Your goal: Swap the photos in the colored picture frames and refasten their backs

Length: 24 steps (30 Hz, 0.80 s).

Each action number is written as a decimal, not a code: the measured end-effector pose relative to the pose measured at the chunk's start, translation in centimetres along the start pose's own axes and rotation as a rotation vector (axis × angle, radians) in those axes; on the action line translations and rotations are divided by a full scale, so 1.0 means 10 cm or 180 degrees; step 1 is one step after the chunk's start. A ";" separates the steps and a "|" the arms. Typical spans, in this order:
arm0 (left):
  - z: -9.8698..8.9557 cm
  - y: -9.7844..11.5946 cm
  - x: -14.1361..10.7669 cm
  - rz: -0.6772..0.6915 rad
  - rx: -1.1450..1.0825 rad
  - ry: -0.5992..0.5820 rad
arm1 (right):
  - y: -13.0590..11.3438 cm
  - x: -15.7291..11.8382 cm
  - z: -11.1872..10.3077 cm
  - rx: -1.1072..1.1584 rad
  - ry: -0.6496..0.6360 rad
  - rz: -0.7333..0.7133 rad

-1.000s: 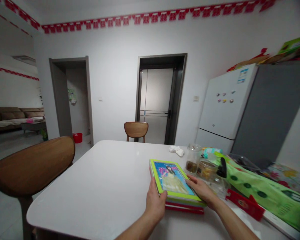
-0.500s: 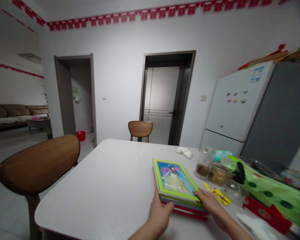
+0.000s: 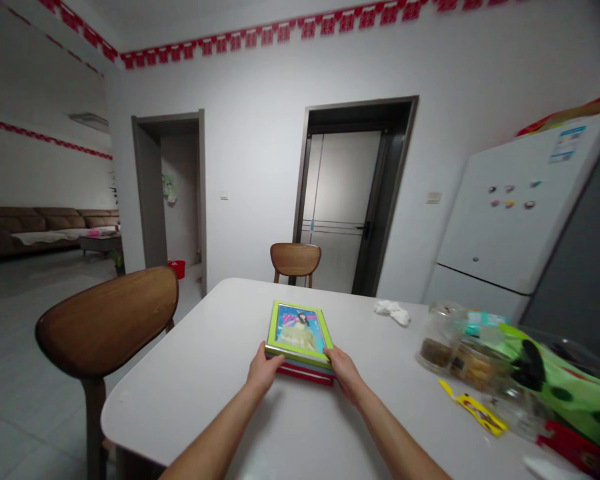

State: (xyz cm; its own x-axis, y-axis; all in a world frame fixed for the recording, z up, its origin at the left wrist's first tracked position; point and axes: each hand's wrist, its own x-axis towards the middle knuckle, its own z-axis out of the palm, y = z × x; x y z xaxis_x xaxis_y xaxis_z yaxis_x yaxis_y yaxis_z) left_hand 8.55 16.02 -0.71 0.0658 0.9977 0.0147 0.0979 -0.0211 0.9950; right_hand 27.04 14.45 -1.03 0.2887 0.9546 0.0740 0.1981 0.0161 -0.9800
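Closed lightly around the near corners of a stack of books (image 3: 300, 337), the left grip (image 3: 265, 369) and the right grip (image 3: 343, 373) stand on opposite sides, with the fingers bent against its edges. The stack sits directly between the two grips and appears to rest on the white counter (image 3: 190, 400); no lift can be made out. A top book with a lime-green border and a printed figure in a pale gown lies over red-edged books (image 3: 303, 375).

The stack is judged to be stiff and fairly dense, with little risk of damage from firm handling. Its smooth covers may be slippery, however, so the layers could slide if only the top book is pinched. A secure hold would probably be found low on the two opposite sides, with the fingertips reaching under the bottom book so that all layers are gathered together.

Ahead of the right grip lies a crumpled white cloth (image 3: 393, 312). Farther right are glass jars (image 3: 440, 343), a yellow packet (image 3: 473, 413) and a green spotted bag (image 3: 570, 390). Well beyond the left grip, a wooden chair (image 3: 105, 320) is drawn up to the counter.
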 end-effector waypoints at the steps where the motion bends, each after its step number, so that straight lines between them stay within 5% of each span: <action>1: -0.01 -0.01 0.00 0.0012 -0.0005 0.0028 | 0.00 0.01 0.01 -0.0044 0.0012 -0.0010; 8: -0.08 -0.02 -0.15 0.0069 -0.0104 0.0310 | -0.09 -0.07 -0.09 -0.0463 0.0876 -0.0100; 12: -0.13 0.16 -0.35 0.0123 -0.0197 0.0504 | -0.27 -0.43 -0.01 -0.0570 0.1305 -0.0301; 14: -0.09 0.36 -0.52 0.0276 -0.0310 0.0285 | -0.42 -0.71 0.13 -0.0512 0.1222 -0.0494; 17: -0.01 0.76 -0.86 0.0593 -0.0629 -0.0214 | -0.69 -1.09 0.33 0.0371 0.0593 -0.1441; 20: 0.02 1.12 -1.19 0.1132 -0.1665 -0.1144 | -0.97 -1.36 0.38 0.1432 0.0016 -0.1586; 24: -0.02 1.30 -1.40 0.1097 -0.2048 -0.1664 | -1.18 -1.54 0.30 0.2071 -0.0350 -0.1676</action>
State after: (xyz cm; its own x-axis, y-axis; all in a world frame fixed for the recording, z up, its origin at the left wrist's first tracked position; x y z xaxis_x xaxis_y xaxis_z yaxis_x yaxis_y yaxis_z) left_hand 8.69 1.84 12.05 0.4479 0.7827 0.4322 -0.5759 -0.1172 0.8091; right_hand 17.42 0.43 8.78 0.2103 0.7974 0.5656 -0.3074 0.6031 -0.7360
